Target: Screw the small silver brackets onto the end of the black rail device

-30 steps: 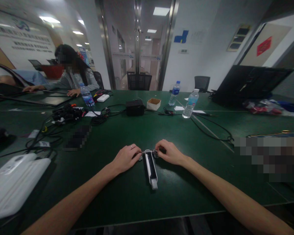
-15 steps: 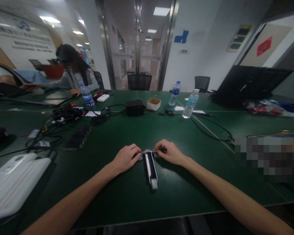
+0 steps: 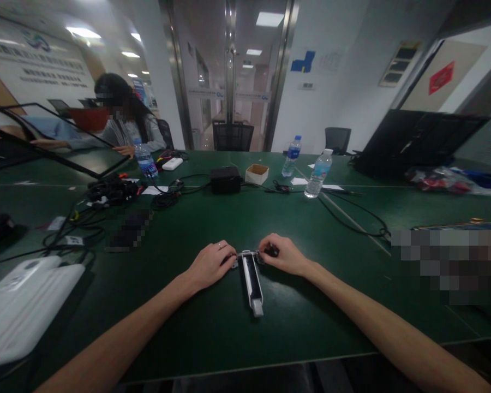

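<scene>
A long, narrow white-and-black device [image 3: 252, 284] lies on the green table, its pale tip pointing toward me. A thin metal crosspiece [image 3: 247, 253] spans its far end, with small metal plates at both sides. My left hand [image 3: 213, 265] is closed, thumb and fingers pinching the crosspiece's left end; it wears a ring. At the right end, my right hand [image 3: 284, 255] is closed in a pinch too. Something dark shows beneath its curled fingers, too hidden to name. The fingertips cover both ends of the crosspiece.
Beyond my hands stand a black box [image 3: 226, 180], a small open carton [image 3: 257, 174] and water bottles [image 3: 319, 173]. Tangled cables [image 3: 114, 188] and white flat cases [image 3: 27, 308] lie left. Across the table a person [image 3: 125, 120] holds a black frame [image 3: 65, 155].
The person across the table has tilted the black frame up from the tabletop. My hands and the white-and-black device have stayed almost exactly where they were.
</scene>
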### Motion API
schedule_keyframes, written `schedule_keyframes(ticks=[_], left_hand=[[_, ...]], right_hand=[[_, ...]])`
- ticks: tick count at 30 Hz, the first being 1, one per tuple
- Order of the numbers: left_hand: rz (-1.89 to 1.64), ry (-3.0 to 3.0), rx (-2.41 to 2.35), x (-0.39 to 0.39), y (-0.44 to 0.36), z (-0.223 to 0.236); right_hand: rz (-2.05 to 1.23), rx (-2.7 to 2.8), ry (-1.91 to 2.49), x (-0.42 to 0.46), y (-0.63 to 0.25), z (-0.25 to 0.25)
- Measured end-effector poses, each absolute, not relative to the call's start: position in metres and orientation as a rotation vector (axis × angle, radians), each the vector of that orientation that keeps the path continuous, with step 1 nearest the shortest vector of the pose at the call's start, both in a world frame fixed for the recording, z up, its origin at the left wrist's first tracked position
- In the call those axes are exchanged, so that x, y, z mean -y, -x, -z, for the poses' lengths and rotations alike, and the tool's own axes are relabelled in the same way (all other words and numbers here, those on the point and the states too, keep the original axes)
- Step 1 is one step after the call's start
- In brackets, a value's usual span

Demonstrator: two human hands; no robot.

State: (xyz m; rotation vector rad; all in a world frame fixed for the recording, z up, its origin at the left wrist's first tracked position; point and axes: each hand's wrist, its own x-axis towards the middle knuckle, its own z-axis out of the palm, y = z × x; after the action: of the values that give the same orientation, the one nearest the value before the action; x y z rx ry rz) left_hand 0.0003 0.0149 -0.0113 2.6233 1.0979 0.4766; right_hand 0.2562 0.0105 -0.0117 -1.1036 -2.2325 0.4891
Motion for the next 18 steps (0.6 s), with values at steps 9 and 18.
schedule_keyframes(ticks=[9,18], left_hand=[[-0.459,-2.616,-1.103,-0.0139,-0.0007,0.0088],[-0.441,-2.615,-1.11,-0.0138,-0.0017,0.0074]], right_hand=[[-0.513,2.236,1.099,-0.0102,-0.2554,0.0121],[-0.497,2.22,1.072,-0.0116,-0.2558,0.0151]])
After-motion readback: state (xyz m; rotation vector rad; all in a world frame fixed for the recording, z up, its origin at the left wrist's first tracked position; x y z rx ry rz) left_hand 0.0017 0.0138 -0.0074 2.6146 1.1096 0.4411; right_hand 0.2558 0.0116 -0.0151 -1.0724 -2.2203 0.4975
